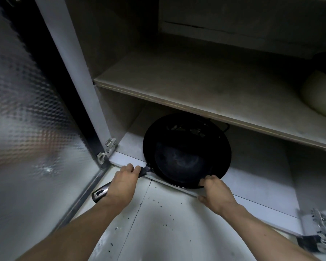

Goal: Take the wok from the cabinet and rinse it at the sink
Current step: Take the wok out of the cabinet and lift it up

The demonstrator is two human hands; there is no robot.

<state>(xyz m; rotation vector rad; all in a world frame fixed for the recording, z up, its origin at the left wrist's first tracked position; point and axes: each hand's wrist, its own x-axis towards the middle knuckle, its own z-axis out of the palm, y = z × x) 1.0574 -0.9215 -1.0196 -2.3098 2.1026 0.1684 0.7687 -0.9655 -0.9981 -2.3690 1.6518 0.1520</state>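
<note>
hands (pixel 167 185) grip wok (pixel 186 153), far rim seemingly shelf-hidden

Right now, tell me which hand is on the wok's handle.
The left hand grips the handle; the right hand holds the wok by its near rim instead.

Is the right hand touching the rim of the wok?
Touching: the head view shows the right hand with fingers curled over the wok near rim.

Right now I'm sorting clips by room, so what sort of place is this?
Most likely a home kitchen, at a low cabinet with its door open. A black wok sits on the bottom shelf, both hands gripping it, below a bare shelf and over a tiled floor.
</note>
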